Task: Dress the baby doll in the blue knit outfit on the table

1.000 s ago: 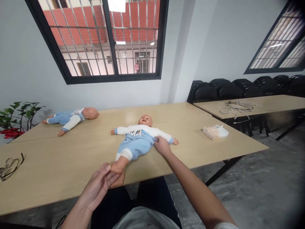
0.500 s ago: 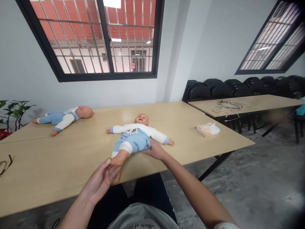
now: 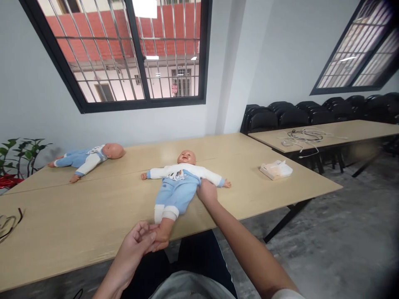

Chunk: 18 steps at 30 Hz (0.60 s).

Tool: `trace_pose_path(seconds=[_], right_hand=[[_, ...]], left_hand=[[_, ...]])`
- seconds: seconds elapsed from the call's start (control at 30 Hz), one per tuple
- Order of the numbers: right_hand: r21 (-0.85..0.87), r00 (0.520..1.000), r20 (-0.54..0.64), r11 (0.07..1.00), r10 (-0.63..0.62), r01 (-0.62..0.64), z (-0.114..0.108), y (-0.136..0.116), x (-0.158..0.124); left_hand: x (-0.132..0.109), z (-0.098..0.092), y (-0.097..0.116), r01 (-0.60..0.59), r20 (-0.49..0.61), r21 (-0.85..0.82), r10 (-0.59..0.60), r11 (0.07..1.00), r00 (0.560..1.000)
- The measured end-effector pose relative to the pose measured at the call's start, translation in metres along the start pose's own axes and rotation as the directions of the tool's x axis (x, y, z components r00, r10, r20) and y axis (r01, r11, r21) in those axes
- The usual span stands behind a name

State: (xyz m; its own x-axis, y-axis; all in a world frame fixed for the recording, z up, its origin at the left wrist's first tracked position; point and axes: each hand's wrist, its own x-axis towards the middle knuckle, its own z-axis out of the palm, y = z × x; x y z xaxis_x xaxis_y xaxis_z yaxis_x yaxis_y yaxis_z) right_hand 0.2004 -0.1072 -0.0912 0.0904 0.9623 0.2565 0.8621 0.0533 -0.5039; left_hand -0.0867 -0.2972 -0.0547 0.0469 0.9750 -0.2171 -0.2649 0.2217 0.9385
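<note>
A baby doll [image 3: 179, 191] in a white top and blue trousers lies on its back with its arms spread, its legs pointing toward me. My left hand [image 3: 140, 241] is closed around the doll's foot [image 3: 163, 234] at the table's front edge. The other foot is hidden or behind my fingers. At the doll's waist, on the right side, my right hand [image 3: 207, 192] is closed on the blue trousers [image 3: 177, 193]. Its fingertips are partly hidden by the cloth and the hand itself.
A second doll [image 3: 90, 158] lies at the back left of the wooden table [image 3: 93, 216]. Glasses or a cable [image 3: 12, 224] lie at the left edge. A tissue pack [image 3: 276, 169] sits on the right. Cables [image 3: 304, 137] lie on another table. Stacked black chairs [image 3: 264, 118] stand behind it.
The near leg has come down from a raised, bent position and now lies straighter, with my left hand on its foot. My right hand has moved up from under the hip to the waist.
</note>
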Motion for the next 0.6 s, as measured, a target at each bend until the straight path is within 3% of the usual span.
trace_pose_path(seconds=[0.13, 0.23, 0.33, 0.43, 0.5, 0.6], right_hand=[[0.076, 0.994, -0.108, 0.997, -0.005, 0.014, -0.005, -0.006, -0.03], [0.327, 0.976, -0.218, 0.943, 0.017, 0.057, -0.004, -0.017, -0.079], [0.55, 0.996, -0.035, 0.83, -0.087, 0.092, 0.002, -0.03, -0.137], [0.576, 0.981, 0.064, 0.809, -0.185, 0.115, 0.006, -0.043, -0.174], [0.585, 0.987, 0.059, 0.806, -0.151, 0.089, 0.007, -0.049, -0.179], [0.632, 0.993, 0.055, 0.774, -0.105, 0.047, 0.007, -0.055, -0.171]], left_hand=[[0.001, 0.012, -0.013, -0.158, 0.026, 0.185, 0.156, 0.97, 0.987], [-0.002, 0.021, -0.025, -0.229, 0.055, 0.361, 0.224, 0.904, 0.973], [-0.006, 0.025, -0.04, -0.348, 0.127, 0.554, 0.337, 0.756, 0.933], [-0.004, 0.023, -0.053, -0.439, 0.207, 0.646, 0.411, 0.624, 0.888], [-0.001, 0.019, -0.058, -0.45, 0.155, 0.671, 0.482, 0.589, 0.862], [0.007, 0.01, -0.063, -0.363, -0.035, 0.73, 0.562, 0.579, 0.826]])
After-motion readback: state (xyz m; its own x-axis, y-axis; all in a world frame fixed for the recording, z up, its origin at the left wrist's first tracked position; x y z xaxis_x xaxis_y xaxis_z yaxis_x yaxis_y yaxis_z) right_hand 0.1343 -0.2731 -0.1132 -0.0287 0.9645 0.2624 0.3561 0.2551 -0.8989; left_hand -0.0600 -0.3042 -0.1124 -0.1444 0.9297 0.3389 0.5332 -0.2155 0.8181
